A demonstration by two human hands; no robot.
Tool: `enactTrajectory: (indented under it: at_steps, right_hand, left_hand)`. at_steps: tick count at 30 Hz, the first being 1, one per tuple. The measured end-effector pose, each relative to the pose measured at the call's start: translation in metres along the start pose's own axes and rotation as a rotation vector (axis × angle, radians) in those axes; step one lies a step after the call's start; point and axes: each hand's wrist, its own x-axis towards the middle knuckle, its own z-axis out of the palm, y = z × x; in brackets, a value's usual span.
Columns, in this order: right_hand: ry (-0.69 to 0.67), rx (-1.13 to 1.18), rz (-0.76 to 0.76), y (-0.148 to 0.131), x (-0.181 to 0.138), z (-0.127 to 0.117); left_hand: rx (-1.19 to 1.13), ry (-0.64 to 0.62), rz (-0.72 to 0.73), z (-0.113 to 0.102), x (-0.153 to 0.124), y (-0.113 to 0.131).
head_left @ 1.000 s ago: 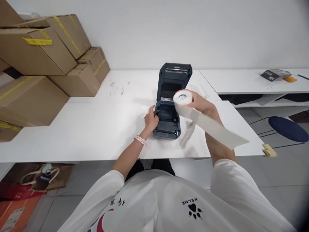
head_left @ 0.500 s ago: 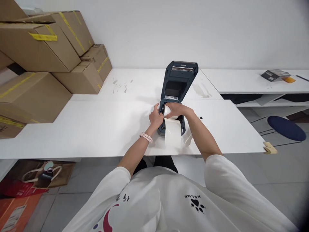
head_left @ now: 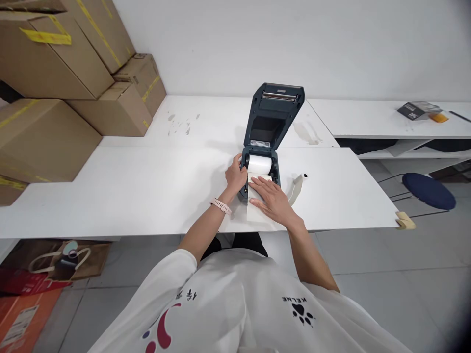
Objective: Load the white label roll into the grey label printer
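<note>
The left hand [head_left: 236, 175] holds the left edge of the open printer [head_left: 272, 126]; the right hand [head_left: 275, 200], fingers slightly spread, lies on the paper [head_left: 254, 214] from the roll [head_left: 260, 164].

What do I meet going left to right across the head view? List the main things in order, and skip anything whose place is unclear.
Cardboard boxes → left hand → white paper roll → curled pale strip → dark blue stool.
</note>
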Motion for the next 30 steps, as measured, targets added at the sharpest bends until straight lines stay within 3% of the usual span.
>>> enactTrajectory:
  at_steps: [5, 8, 10, 13, 15, 18, 21, 23, 25, 27, 30]
  right_hand:
    - [-0.004, 0.061, 0.002, 0.000, 0.000, -0.001]
    - [0.014, 0.297, 0.015, 0.007, -0.002, -0.012]
    - [0.170, 0.475, 0.118, 0.021, 0.006, -0.028]
    - [0.645, 0.520, 0.308, 0.055, 0.042, -0.064]
    - [0.779, 0.528, 0.276, 0.082, 0.081, -0.090]
    - [0.631, 0.666, 0.261, 0.112, 0.142, -0.123]
    - [0.490, 0.766, 0.281, 0.117, 0.173, -0.139]
    - [0.533, 0.784, 0.267, 0.105, 0.164, -0.138]
    - [0.633, 0.766, 0.218, 0.086, 0.135, -0.126]
    - [0.698, 0.698, 0.159, 0.061, 0.094, -0.105]
    - [0.658, 0.534, 0.188, 0.024, 0.036, -0.064]
  left_hand:
    - [-0.341, -0.173, -0.020, -0.003, -0.030, -0.012]
    - [-0.457, -0.218, -0.034, -0.004, -0.051, -0.019]
    - [-0.485, -0.232, -0.045, -0.005, -0.058, -0.022]
    - [-0.489, -0.272, -0.074, -0.007, -0.058, -0.024]
    - [-0.494, -0.289, -0.072, -0.007, -0.056, -0.025]
    - [-0.494, -0.277, -0.066, -0.005, -0.053, -0.027]
    - [-0.504, -0.276, -0.059, -0.004, -0.052, -0.032]
    - [-0.544, -0.308, -0.057, -0.008, -0.050, -0.035]
    - [-0.604, -0.334, -0.112, -0.015, -0.047, -0.037]
    - [-0.660, -0.331, -0.213, -0.025, -0.044, -0.036]
    - [-0.660, -0.329, -0.264, -0.035, -0.042, -0.028]
